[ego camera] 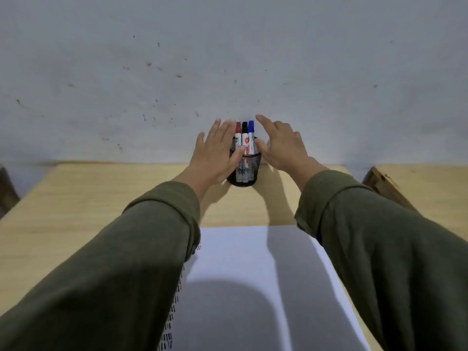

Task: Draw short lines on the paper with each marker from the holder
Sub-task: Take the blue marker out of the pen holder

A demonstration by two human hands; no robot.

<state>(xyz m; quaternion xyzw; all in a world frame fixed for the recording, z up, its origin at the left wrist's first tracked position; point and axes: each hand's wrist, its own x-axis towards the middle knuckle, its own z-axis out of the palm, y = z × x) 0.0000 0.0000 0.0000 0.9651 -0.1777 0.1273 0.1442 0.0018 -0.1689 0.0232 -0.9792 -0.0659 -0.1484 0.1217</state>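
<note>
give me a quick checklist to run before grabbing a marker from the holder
1. All markers in the holder: ok. The red marker, black marker and blue marker stand upright, caps up.
2. Holder steadied: ok. The left hand rests against its left side.
3. Picking hand free: ok. The right hand is open and empty, beside the blue marker.
4. Caps on: ok, all three look capped.
5. Paper ready: ok. It lies flat near the person, with a large bare area; short lines show along its left edge.
6. Which markers made those lines: cannot tell, the left sleeve covers most of them.
</note>
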